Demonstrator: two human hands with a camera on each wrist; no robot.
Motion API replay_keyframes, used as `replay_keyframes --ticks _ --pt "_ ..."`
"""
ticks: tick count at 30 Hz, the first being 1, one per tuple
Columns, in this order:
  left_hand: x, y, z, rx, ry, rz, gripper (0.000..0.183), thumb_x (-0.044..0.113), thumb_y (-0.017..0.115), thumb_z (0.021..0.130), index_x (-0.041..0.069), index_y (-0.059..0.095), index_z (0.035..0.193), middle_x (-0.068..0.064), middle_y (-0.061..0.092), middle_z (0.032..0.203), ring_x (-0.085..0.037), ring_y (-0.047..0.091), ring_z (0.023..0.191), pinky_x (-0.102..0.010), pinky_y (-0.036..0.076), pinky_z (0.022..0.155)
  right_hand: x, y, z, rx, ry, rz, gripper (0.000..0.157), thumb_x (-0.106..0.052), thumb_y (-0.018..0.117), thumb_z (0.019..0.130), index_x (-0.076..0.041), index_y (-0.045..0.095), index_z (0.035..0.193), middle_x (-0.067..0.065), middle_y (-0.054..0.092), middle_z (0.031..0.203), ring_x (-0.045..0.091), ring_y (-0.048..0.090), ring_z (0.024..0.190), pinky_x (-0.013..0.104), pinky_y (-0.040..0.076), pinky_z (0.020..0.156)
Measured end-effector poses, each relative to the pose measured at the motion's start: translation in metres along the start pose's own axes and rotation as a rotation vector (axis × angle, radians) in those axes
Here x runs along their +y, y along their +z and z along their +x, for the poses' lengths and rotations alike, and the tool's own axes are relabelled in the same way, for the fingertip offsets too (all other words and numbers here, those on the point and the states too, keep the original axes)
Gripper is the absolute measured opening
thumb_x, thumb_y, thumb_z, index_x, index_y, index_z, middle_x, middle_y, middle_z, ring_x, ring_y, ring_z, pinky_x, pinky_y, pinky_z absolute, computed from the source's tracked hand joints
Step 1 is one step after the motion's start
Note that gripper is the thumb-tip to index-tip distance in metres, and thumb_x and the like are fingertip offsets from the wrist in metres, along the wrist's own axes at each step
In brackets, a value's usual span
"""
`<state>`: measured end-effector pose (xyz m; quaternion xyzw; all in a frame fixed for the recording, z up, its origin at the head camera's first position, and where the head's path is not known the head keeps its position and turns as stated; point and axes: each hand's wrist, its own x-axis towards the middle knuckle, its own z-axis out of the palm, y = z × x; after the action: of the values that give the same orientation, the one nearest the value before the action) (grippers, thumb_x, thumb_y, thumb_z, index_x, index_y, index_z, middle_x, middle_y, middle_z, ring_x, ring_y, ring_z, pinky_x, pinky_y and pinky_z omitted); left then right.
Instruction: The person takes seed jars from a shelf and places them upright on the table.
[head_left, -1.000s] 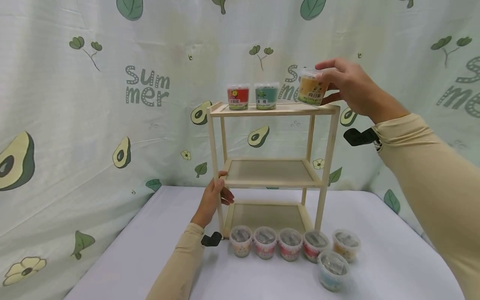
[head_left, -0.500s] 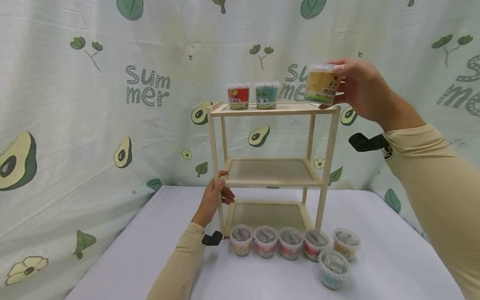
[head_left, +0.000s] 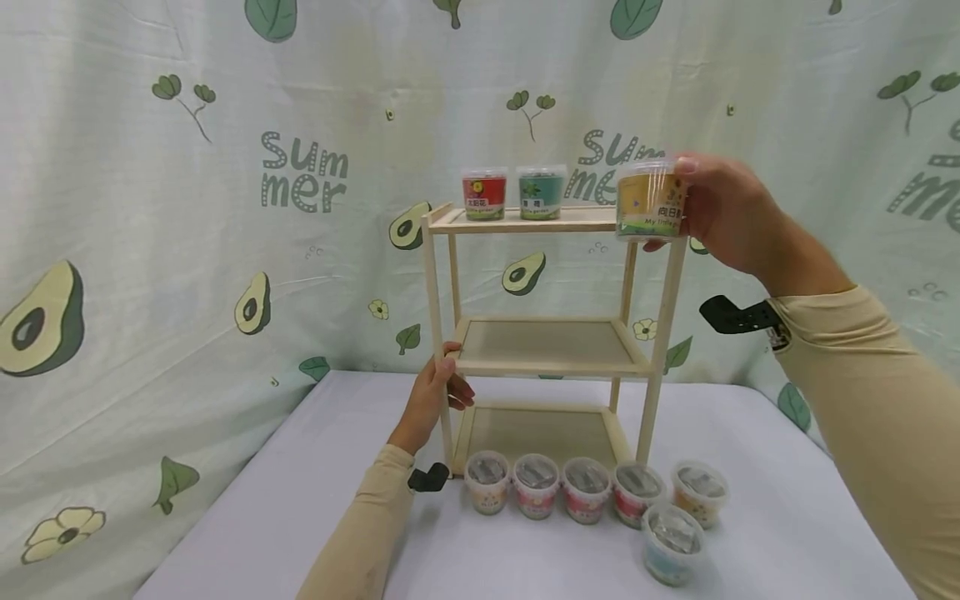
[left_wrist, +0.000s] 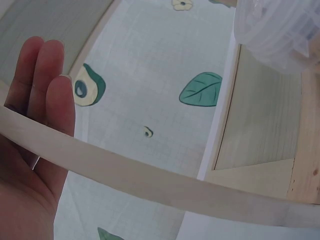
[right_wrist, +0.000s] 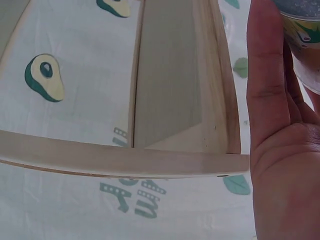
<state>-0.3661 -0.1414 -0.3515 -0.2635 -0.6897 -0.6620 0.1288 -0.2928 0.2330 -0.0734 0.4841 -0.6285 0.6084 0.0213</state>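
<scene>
In the head view my right hand (head_left: 723,212) holds a small clear-lidded cup (head_left: 649,200) with a yellow and green label, thumb near its rim. This cup hangs in front of the top tier's right corner and covers part of it. The right wrist view shows part of the cup (right_wrist: 305,30) beside the fingers. My left hand (head_left: 429,404) grips the left front post of a three-tier wooden shelf rack (head_left: 547,368) at the middle tier. Its fingers (left_wrist: 60,105) pass behind the post. A red-labelled cup (head_left: 484,196) and a green-labelled cup (head_left: 541,193) stand on the top tier.
Several lidded cups (head_left: 536,486) line the white table (head_left: 300,500) before the rack. A yellow cup (head_left: 699,493) and a blue cup (head_left: 672,543) stand to their right. A printed curtain (head_left: 337,275) hangs behind.
My right hand has drawn the yellow cup to the right and toward me from above the top tier, then lowered it at the corner. My left hand stays on the post.
</scene>
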Motion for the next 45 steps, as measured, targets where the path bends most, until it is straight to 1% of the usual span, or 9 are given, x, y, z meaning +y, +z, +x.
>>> replay_keyframes --ticks 3,6,10,12,19,32,38,42,45 --pt "0.001 0.000 0.002 -0.005 -0.001 0.010 0.045 0.042 0.039 0.109 0.018 0.044 0.146 -0.030 0.064 0.084 -0.041 0.068 0.072 -0.043 0.056 0.065 0.003 0.002 -0.005 -0.013 0.004 -0.015 0.040 -0.021 0.038 0.103 0.004 0.059 0.126 0.017 0.065 0.115 0.030 0.066 0.093 0.040 0.059 0.075" --pt "0.001 0.000 0.001 0.000 -0.005 0.007 0.043 0.041 0.039 0.109 0.019 0.045 0.145 -0.029 0.064 0.083 -0.038 0.068 0.071 -0.041 0.056 0.064 0.009 0.005 -0.011 0.014 0.030 -0.062 0.040 -0.022 0.039 0.103 0.001 0.060 0.128 0.015 0.065 0.115 0.028 0.065 0.092 0.039 0.059 0.075" --pt "0.002 0.000 -0.002 0.012 -0.004 0.001 0.043 0.041 0.039 0.109 0.018 0.045 0.145 -0.027 0.063 0.082 -0.033 0.068 0.070 -0.039 0.057 0.063 0.021 0.011 -0.021 0.015 0.061 -0.061 0.040 -0.018 0.037 0.104 -0.003 0.058 0.135 0.013 0.063 0.120 0.028 0.064 0.095 0.038 0.059 0.076" --pt "0.002 0.001 -0.003 0.007 -0.011 0.000 0.043 0.037 0.037 0.110 0.016 0.043 0.147 -0.030 0.063 0.084 -0.037 0.068 0.072 -0.041 0.057 0.065 0.027 0.013 -0.027 -0.005 0.068 -0.042 0.041 -0.017 0.035 0.105 -0.004 0.057 0.138 0.011 0.062 0.123 0.026 0.063 0.098 0.038 0.058 0.078" --pt "0.035 0.006 -0.015 -0.033 -0.014 0.016 0.044 0.026 0.034 0.111 0.003 0.037 0.148 -0.039 0.060 0.089 -0.053 0.065 0.081 -0.056 0.056 0.072 0.052 0.026 -0.051 0.079 0.078 0.005 0.038 -0.013 0.040 0.104 -0.008 0.063 0.133 0.011 0.061 0.128 0.023 0.063 0.106 0.034 0.056 0.085" --pt "0.037 0.006 -0.015 -0.027 -0.026 0.001 0.045 0.028 0.035 0.111 0.003 0.037 0.148 -0.039 0.061 0.089 -0.052 0.065 0.081 -0.060 0.055 0.074 0.083 0.039 -0.076 0.108 0.175 -0.228 0.038 -0.021 0.042 0.103 -0.018 0.060 0.136 0.008 0.056 0.129 0.024 0.056 0.111 0.031 0.052 0.086" --pt "0.037 0.006 -0.014 -0.029 -0.017 0.002 0.045 0.027 0.035 0.111 0.002 0.037 0.148 -0.038 0.060 0.089 -0.052 0.065 0.081 -0.057 0.056 0.072 0.093 0.045 -0.091 0.094 0.184 -0.308 0.040 -0.018 0.040 0.103 -0.017 0.057 0.139 0.006 0.056 0.129 0.024 0.057 0.110 0.031 0.051 0.087" --pt "0.035 0.005 -0.014 -0.039 -0.021 0.009 0.046 0.027 0.034 0.111 0.002 0.036 0.149 -0.038 0.061 0.090 -0.052 0.065 0.081 -0.058 0.055 0.073 0.101 0.051 -0.104 0.110 0.207 -0.347 0.041 -0.020 0.041 0.102 -0.019 0.056 0.140 0.005 0.056 0.129 0.023 0.057 0.110 0.031 0.051 0.088" --pt "0.033 0.005 -0.013 -0.036 -0.022 0.009 0.045 0.026 0.034 0.111 0.003 0.037 0.149 -0.037 0.061 0.089 -0.052 0.065 0.081 -0.059 0.055 0.073 0.107 0.055 -0.111 0.121 0.206 -0.364 0.042 -0.019 0.041 0.102 -0.017 0.054 0.141 0.006 0.056 0.129 0.024 0.057 0.110 0.032 0.051 0.087"
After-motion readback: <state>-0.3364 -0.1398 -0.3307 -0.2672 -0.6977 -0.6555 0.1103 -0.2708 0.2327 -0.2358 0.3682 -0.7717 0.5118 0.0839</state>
